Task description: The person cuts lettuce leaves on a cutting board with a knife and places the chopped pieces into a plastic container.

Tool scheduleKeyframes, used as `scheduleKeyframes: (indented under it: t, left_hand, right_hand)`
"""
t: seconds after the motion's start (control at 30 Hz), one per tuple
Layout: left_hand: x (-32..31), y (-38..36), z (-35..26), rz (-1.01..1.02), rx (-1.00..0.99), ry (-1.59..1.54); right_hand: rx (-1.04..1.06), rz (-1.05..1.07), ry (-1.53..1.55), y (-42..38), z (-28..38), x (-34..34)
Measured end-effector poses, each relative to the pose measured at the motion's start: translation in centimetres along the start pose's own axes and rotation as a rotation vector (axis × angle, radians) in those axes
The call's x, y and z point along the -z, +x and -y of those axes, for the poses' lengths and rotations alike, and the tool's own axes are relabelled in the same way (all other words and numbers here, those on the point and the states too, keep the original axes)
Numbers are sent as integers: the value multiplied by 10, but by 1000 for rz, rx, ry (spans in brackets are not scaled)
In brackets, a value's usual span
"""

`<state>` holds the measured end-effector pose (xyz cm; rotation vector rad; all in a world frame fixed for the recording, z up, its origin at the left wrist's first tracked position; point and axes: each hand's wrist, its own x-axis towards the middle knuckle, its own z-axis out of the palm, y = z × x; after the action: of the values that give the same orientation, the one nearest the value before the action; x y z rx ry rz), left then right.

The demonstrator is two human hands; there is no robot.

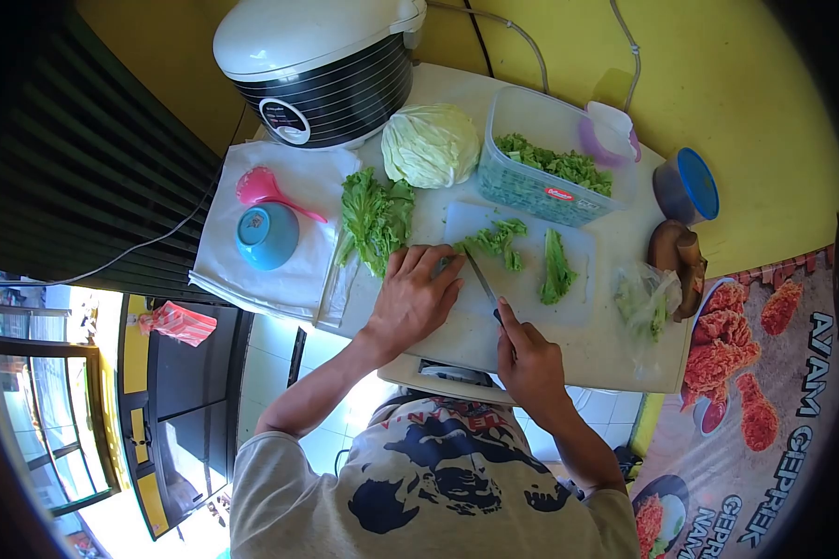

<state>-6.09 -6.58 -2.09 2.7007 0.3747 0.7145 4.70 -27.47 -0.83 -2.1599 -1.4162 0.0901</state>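
My right hand (529, 363) is closed round the dark handle of a knife (483, 279), whose blade points up and left over the white cutting board (573, 312). At the board's left edge my left hand (415, 296) is curled beside the blade tip, fingers bent over; a bit of green shows at its fingertips, and what lies under it is hidden. Cut lettuce pieces (503, 244) lie on the board, with a longer leaf (557, 267) to their right. A bunch of leafy lettuce (375, 219) rests left of the board, just above my left hand.
Behind the board stand a cabbage (431, 145) and a clear tub (541, 191) of chopped greens. A rice cooker (322, 79) is at the back left. A blue bowl (267, 236) and pink ladle (263, 186) lie left; a plastic bag (645, 303) and blue-lidded container (687, 186) are right.
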Motion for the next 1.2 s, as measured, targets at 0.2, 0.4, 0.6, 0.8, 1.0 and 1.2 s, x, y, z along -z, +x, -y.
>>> scheduleKeyframes:
  t: [0.2,0.4,0.6,0.8,1.0,1.2]
  left_hand:
    - [1,0,-1,3,0,17]
    - [1,0,0,8,-11,14]
    - [1,-1,0,-4,-8,29]
    - [0,-1,-2,2,4,22]
    - [0,-3,-1,-2,0,27]
    - [-1,-6,-1,-4,17,-3]
  right_hand:
    - [17,-1,-26,3,3,-2]
    - [35,22,-85,27,2,-9]
    - [30,45,-129,17,4,-3]
    - [47,35,-135,10,0,-1]
    - [36,-44,-69,11,-6,-2]
    - [23,-80,-6,7,-3,3]
